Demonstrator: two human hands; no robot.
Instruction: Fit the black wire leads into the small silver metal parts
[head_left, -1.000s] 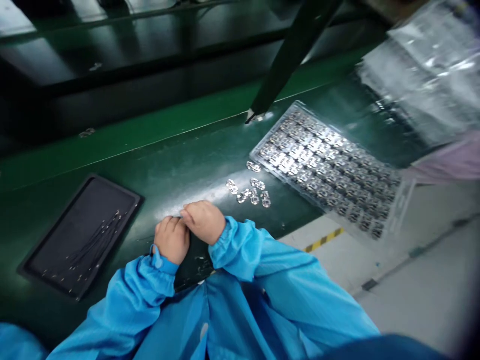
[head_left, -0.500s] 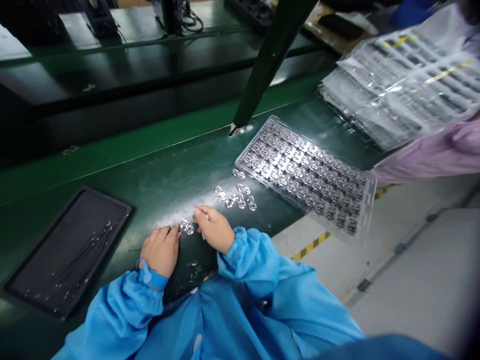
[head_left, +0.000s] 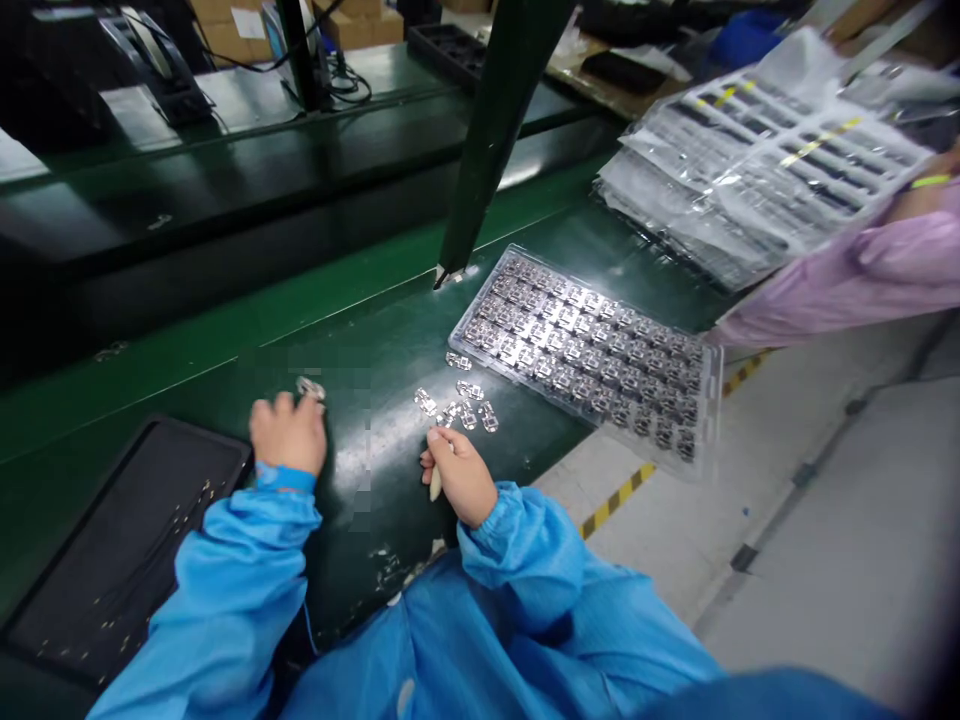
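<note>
1. The left hand (head_left: 287, 432) is raised off the worktop, its fingertips narrowly pinching a small silver metal part (head_left: 310, 388). The part sits at the top of the fingers, clear of the surface.
2. The right hand (head_left: 459, 476) is curled closed around a pale slender tool (head_left: 436, 483), whose tip points down toward the worktop. Its exact kind is too small to tell.
3. Both arms are in blue smock sleeves (head_left: 241, 540) with gathered cuffs, and the sleeves lie over the near edge of the green worktop (head_left: 352, 310).
4. Left of the left hand, a black rectangular tray (head_left: 196, 430) lies on the worktop, holding fine dark wires or pins.
5. Just beyond the right hand, a loose group of silver metal parts (head_left: 457, 403) lies directly on the worktop, the pieces near but mostly not touching.
6. Just beyond that group, a clear plastic tray (head_left: 716, 400) holds rows of similar metal parts in its pockets, with one edge overhanging the worktop.
7. To the right, a co-worker's lilac sleeve (head_left: 840, 285) reaches toward a stack of clear plastic packs (head_left: 750, 160) with yellow strips.
8. A dark green upright post (head_left: 487, 130) stands at the far edge of the worktop.
9. Farther off, a second bench (head_left: 300, 130) carries a black tray, cables and cardboard boxes.
</note>
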